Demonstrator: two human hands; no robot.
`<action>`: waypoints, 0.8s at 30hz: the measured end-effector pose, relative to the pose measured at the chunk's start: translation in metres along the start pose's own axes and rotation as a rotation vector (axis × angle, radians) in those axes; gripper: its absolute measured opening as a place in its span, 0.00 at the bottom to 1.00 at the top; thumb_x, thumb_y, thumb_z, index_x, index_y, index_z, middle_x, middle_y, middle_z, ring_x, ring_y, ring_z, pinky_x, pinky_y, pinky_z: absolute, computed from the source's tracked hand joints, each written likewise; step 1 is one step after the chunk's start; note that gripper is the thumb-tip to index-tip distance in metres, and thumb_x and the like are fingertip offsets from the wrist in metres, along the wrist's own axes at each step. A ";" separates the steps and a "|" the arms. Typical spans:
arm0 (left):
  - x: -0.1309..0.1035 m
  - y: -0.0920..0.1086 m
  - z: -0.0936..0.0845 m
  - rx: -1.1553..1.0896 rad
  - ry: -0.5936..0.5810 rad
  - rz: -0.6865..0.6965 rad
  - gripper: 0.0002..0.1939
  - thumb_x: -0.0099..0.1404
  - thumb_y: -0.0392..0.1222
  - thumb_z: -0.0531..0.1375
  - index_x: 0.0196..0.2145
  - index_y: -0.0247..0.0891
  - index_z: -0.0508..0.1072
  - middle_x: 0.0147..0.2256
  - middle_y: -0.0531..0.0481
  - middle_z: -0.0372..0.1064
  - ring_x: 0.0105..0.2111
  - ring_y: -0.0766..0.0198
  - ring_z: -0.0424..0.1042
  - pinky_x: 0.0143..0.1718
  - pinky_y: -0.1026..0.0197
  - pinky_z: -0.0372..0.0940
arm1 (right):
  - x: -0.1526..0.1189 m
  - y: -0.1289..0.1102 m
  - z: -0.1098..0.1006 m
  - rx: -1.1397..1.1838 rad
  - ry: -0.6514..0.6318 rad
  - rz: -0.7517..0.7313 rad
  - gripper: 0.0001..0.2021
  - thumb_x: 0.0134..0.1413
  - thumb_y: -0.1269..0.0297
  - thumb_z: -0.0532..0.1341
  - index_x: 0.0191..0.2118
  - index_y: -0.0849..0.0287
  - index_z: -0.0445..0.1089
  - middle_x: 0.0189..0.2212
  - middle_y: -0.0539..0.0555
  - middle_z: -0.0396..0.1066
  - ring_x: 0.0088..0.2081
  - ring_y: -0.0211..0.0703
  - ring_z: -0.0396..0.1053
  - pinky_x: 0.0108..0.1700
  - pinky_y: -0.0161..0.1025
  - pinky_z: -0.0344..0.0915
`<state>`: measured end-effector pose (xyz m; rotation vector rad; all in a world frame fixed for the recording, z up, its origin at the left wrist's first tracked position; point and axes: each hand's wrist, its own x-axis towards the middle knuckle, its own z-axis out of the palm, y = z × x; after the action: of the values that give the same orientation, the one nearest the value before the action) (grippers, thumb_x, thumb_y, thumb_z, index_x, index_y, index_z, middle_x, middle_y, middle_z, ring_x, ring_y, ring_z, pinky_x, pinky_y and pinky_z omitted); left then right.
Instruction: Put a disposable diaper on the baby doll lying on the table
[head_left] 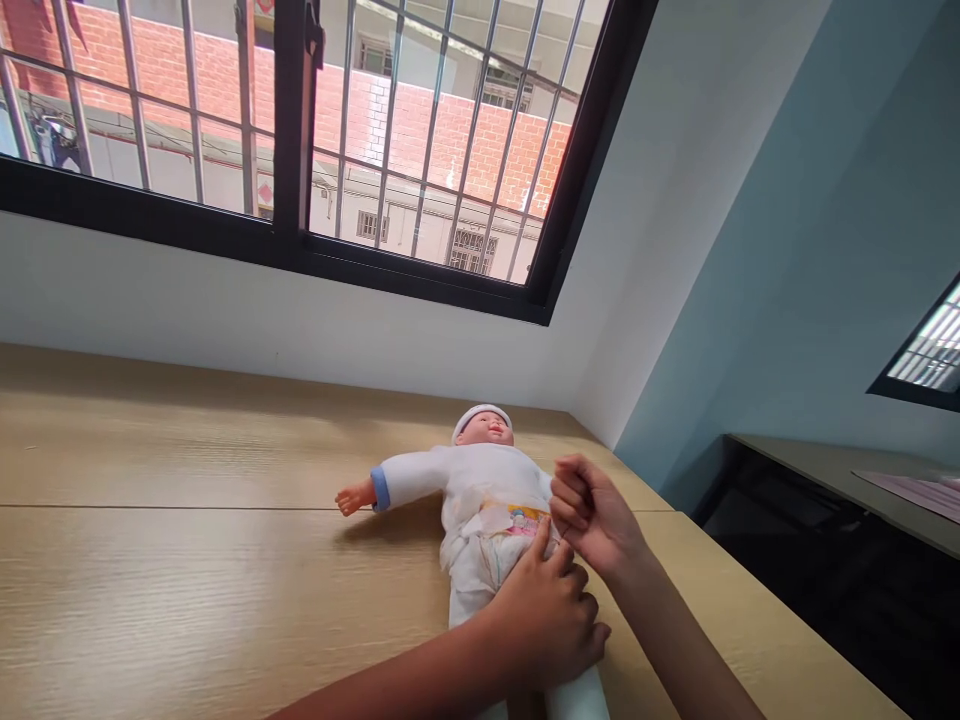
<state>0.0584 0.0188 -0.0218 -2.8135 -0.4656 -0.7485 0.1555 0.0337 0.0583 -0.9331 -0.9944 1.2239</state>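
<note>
Across the doll's (491, 470) waist sat the diaper (491, 550), and both bare hands were at work there. Over the doll's legs, the left hand (544, 610) lay with its fingers fanned, one reaching ahead toward the printed strip (519, 519); its palm was hidden, so I could not tell whether it gripped anything. Beside the doll's hip, the right hand (592, 510) was raised with its fingers curled in tight; whether they pinched an edge could not be told. As I judged it, the adjusting called for the lower hand to steady the diaper flat while the upper one drew evenly, without hard tugs that might tear the thin material or twist the doll.

Around the doll's middle, the diaper looked soft, whitish and crumpled. On the doll's head was a rounded white cap (480, 410), and at the end of one outstretched sleeve a blue cuff (381, 488) ringed a smooth, seemingly plastic hand (355, 498). Beneath the doll spread a table (187, 590) with pale wood grain and a straight seam.
</note>
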 end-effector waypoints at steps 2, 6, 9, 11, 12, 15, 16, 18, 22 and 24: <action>-0.001 0.000 0.000 0.015 0.007 0.004 0.20 0.71 0.48 0.50 0.35 0.36 0.78 0.35 0.44 0.75 0.50 0.47 0.67 0.60 0.36 0.52 | 0.001 -0.016 -0.009 0.239 0.029 -0.038 0.27 0.49 0.65 0.60 0.20 0.55 0.34 0.14 0.39 0.30 0.17 0.31 0.27 0.12 0.31 0.37; -0.002 0.000 0.001 0.048 0.038 0.007 0.18 0.70 0.49 0.52 0.33 0.37 0.77 0.37 0.44 0.75 0.51 0.47 0.66 0.59 0.38 0.53 | -0.003 -0.043 -0.023 0.406 0.069 -0.135 0.26 0.53 0.69 0.57 0.20 0.56 0.34 0.13 0.40 0.30 0.16 0.32 0.26 0.11 0.31 0.38; -0.003 0.000 0.003 0.037 0.043 0.009 0.18 0.70 0.49 0.52 0.32 0.38 0.76 0.36 0.45 0.74 0.51 0.48 0.66 0.60 0.38 0.52 | -0.011 -0.058 -0.026 0.497 0.163 -0.162 0.23 0.57 0.71 0.53 0.20 0.56 0.35 0.13 0.41 0.31 0.16 0.33 0.27 0.11 0.31 0.38; -0.003 -0.001 0.003 0.027 0.045 0.001 0.17 0.70 0.49 0.53 0.31 0.37 0.76 0.35 0.46 0.74 0.51 0.48 0.66 0.60 0.38 0.51 | -0.017 -0.066 -0.026 0.543 0.223 -0.176 0.22 0.59 0.71 0.51 0.20 0.56 0.35 0.14 0.41 0.31 0.16 0.33 0.27 0.11 0.31 0.38; -0.004 -0.001 0.003 0.024 0.048 -0.003 0.17 0.70 0.48 0.53 0.31 0.37 0.76 0.35 0.47 0.73 0.51 0.48 0.66 0.60 0.38 0.50 | -0.020 -0.070 -0.026 0.556 0.244 -0.189 0.22 0.59 0.71 0.51 0.20 0.56 0.35 0.14 0.41 0.30 0.16 0.33 0.27 0.11 0.31 0.38; -0.004 -0.002 0.003 0.015 0.051 -0.001 0.17 0.70 0.47 0.53 0.30 0.37 0.75 0.35 0.47 0.73 0.52 0.48 0.66 0.61 0.38 0.50 | -0.024 -0.082 -0.028 0.583 0.282 -0.235 0.22 0.60 0.71 0.50 0.20 0.56 0.36 0.15 0.41 0.30 0.16 0.33 0.28 0.12 0.30 0.38; -0.004 -0.002 0.002 0.009 0.048 0.001 0.17 0.70 0.47 0.53 0.30 0.37 0.74 0.35 0.47 0.73 0.53 0.48 0.66 0.61 0.38 0.50 | -0.025 -0.086 -0.031 0.598 0.292 -0.241 0.22 0.60 0.71 0.50 0.20 0.56 0.35 0.15 0.41 0.30 0.15 0.32 0.29 0.12 0.30 0.38; -0.004 -0.001 0.001 0.005 0.037 0.005 0.16 0.70 0.46 0.52 0.30 0.37 0.74 0.36 0.47 0.73 0.53 0.48 0.66 0.61 0.38 0.51 | -0.026 -0.095 -0.039 0.635 0.309 -0.247 0.22 0.61 0.71 0.49 0.21 0.56 0.35 0.15 0.41 0.30 0.15 0.32 0.30 0.12 0.30 0.38; -0.004 0.000 -0.003 0.032 0.039 -0.008 0.16 0.71 0.47 0.50 0.44 0.35 0.73 0.45 0.43 0.72 0.56 0.47 0.64 0.60 0.38 0.54 | -0.034 -0.115 -0.070 0.661 0.332 -0.337 0.21 0.61 0.72 0.47 0.22 0.56 0.33 0.15 0.41 0.30 0.15 0.32 0.31 0.13 0.31 0.39; -0.003 -0.002 -0.007 0.037 0.054 -0.011 0.20 0.72 0.50 0.49 0.52 0.35 0.68 0.51 0.41 0.69 0.58 0.46 0.62 0.60 0.38 0.54 | -0.040 -0.126 -0.088 0.658 0.341 -0.411 0.20 0.60 0.74 0.45 0.22 0.56 0.33 0.15 0.42 0.30 0.15 0.32 0.30 0.13 0.31 0.39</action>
<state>0.0522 0.0177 -0.0168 -2.7514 -0.4807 -0.8082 0.2741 -0.0235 0.1475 -0.3689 -0.4266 0.9070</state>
